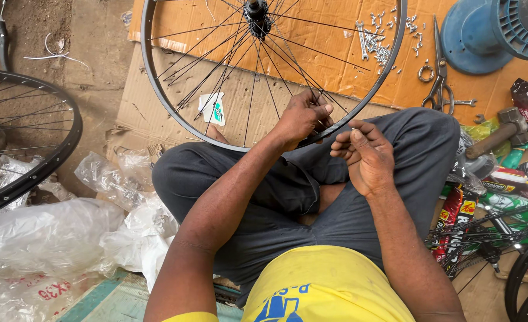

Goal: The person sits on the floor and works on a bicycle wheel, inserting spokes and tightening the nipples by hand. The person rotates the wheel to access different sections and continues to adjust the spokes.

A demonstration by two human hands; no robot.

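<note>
Black and thin, the rim (156,89) of a bicycle wheel is leaning across the person's crossed legs, its hub (257,15) lying toward the top of the head view over brown cardboard (329,53). The left hand (300,119) is closing its fingers around the spokes (216,65) just inside the rim's near edge. The right hand (362,152) is hovering just beside it, fingers curled and pinching something small and pale at the fingertips; what it is cannot be told.

A small white label with a green mark (213,108) is lying on the cardboard, seen through the spokes. Silver nipples (380,42) are lying scattered near the rim's far right side, with scissors (440,71) beside them and a blue spool (491,30) in the top right corner. A hammer (502,131) is resting to the right of the knee. Below it, long packages in red, black and green (514,179) are piling up. Crumpled clear plastic bags (55,232) are lying on the left, below a second wheel (19,143).
</note>
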